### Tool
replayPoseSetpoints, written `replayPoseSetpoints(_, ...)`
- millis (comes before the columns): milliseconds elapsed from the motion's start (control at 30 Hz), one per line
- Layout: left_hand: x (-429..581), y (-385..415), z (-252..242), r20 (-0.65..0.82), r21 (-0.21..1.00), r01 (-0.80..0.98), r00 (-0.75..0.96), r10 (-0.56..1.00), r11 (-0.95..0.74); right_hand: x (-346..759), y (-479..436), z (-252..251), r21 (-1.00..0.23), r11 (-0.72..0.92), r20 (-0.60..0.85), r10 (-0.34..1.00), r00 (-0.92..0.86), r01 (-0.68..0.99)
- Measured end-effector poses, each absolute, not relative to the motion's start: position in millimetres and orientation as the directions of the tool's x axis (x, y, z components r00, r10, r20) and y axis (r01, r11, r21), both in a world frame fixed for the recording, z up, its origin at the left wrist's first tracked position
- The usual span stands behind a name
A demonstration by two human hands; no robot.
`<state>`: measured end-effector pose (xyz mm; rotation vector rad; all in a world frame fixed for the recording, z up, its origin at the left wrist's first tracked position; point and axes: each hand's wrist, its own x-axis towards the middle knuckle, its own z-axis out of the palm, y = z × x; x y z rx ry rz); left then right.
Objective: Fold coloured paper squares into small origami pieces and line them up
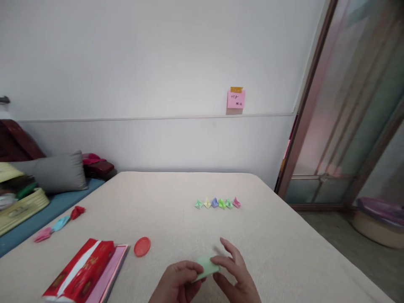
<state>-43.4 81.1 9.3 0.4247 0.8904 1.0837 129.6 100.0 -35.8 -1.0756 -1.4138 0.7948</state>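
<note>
A small pale green piece of folded paper (206, 267) is held up just above the table at the front middle. My left hand (179, 281) pinches its left end between thumb and fingers. At its right end, my right hand (234, 273) has the thumb and index finger on either side of the edge, the other fingers raised apart. Farther back stands a row of several small folded paper figures (222, 203) in green, yellow, blue and pink. To the left of my hands lies a round red lid (142, 246).
A red packet (82, 269) rests on a pink pad (109, 273) at the front left. Three crumpled pieces, one red (77, 212), one light blue (61, 223) and one pink (43, 235), lie along the left edge. A pink note (236, 100) is taped to the wall.
</note>
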Motion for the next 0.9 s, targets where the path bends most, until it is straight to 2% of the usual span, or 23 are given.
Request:
replayPoseSetpoints(67,-41.5,80.3,9.7,-0.462,0.644,-0.602,0.187,0.867,0.472,129.9,100.4,-33.0,-0.944,0.3,0.304,0.953,0.012,0.138)
replayPoseSetpoints(133,-39.4,80.4,9.1,-0.497,0.65,-0.569,0.182,0.848,0.504,130.3,100.7,-28.9,-0.977,0.213,0.209,0.974,-0.084,0.031)
replayPoseSetpoints(200,-38.8,80.7,8.5,-0.472,0.72,-0.485,0.182,0.863,0.496,130.6,100.7,-24.7,-0.989,0.124,0.136,0.977,-0.162,-0.086)
replayPoseSetpoints(300,-40.7,80.0,10.7,-0.392,0.826,-0.363,0.178,0.903,0.43,131.0,100.6,-19.8,-0.98,0.037,0.073,0.981,-0.18,-0.197)
replayPoseSetpoints(400,-42.2,79.1,15.5,-0.357,0.847,-0.334,0.222,0.907,0.415,132.1,100.5,-16.4,-0.975,-0.023,0.016,0.985,-0.173,-0.221)
replayPoseSetpoints(633,-43.9,81.0,14.4,-0.287,0.83,-0.397,0.299,0.91,0.392,133.8,99.4,-12.0,-0.966,-0.067,-0.025,0.985,-0.168,-0.248)
replayPoseSetpoints(800,-48.4,82.0,6.7,-0.282,0.871,-0.313,0.309,0.908,0.378,133.6,99.4,-11.8,-0.972,-0.087,-0.05,0.984,-0.172,-0.22)
replayPoseSetpoints(900,-50.5,87.3,-4.4,-0.22,0.941,-0.192,0.279,0.935,0.279,133.9,99.9,-12.9,-0.971,-0.091,-0.048,0.98,-0.194,-0.221)
